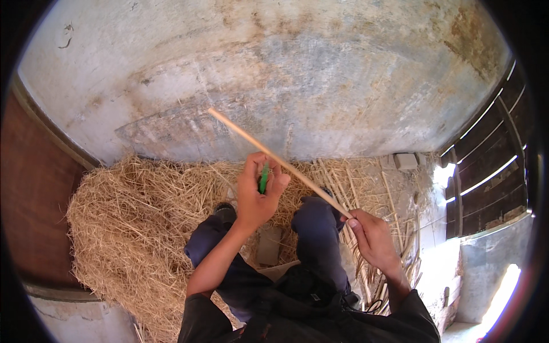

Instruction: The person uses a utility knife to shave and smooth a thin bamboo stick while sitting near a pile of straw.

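A long, straight, pale wooden stick [309, 182] slants across the middle of the head view, its far end up to the left against the wall behind. My right hand [373, 239] is closed round its near right end. My left hand [255, 201] is curled round a small green object [263, 178], whose kind I cannot make out. The stick runs right by the fingertips of that hand; whether they touch it I cannot tell. Below the hands are my knees in dark blue trousers [317, 228].
A big heap of straw [126, 228] lies to the left and along the wall [274, 86]. Thin sticks [392, 200] lie on the floor at the right. A grey block [269, 246] sits between my legs, another block [406, 161] by the wall. Dark wooden slats [486, 160] stand at right.
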`<move>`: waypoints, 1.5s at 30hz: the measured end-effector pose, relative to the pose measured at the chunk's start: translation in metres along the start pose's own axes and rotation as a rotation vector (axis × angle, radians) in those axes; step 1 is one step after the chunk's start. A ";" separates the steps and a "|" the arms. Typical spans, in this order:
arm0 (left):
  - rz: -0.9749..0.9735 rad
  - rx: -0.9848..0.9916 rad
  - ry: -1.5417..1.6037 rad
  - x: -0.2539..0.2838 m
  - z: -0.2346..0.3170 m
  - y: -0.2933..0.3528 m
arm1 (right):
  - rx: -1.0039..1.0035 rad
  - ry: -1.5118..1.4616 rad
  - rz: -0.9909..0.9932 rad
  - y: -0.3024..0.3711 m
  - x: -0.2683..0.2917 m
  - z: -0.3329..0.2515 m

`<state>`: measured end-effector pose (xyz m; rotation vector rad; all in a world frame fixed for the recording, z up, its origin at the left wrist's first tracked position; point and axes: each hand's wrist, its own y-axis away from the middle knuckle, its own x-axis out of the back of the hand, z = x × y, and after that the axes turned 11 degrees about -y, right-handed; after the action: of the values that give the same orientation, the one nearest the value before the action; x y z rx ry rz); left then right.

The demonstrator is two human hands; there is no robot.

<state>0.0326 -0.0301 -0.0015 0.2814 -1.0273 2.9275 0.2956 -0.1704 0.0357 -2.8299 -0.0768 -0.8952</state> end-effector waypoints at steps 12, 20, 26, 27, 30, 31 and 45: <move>-0.227 -0.387 -0.389 -0.031 0.009 0.037 | 0.109 -0.042 0.303 -0.010 -0.033 -0.015; -0.228 -0.355 -0.397 -0.034 0.014 0.041 | 0.137 -0.011 0.384 -0.009 -0.044 -0.010; -0.222 -0.387 -0.403 -0.032 0.012 0.040 | 0.123 -0.030 0.388 -0.011 -0.044 -0.015; -0.229 -0.398 -0.406 -0.031 0.012 0.040 | 0.127 -0.027 0.385 -0.011 -0.044 -0.014; -0.225 -0.419 -0.424 -0.031 0.014 0.041 | 0.129 -0.024 0.371 -0.010 -0.045 -0.013; -0.220 -0.425 -0.429 -0.031 0.015 0.041 | 0.121 -0.025 0.364 -0.010 -0.045 -0.013; -0.141 -0.378 -0.432 -0.025 0.015 0.026 | 0.097 -0.114 0.353 -0.007 -0.044 -0.014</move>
<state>0.0574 -0.0588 -0.0105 0.9491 -1.5067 2.5285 0.2508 -0.1661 0.0221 -2.6811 0.3436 -0.6340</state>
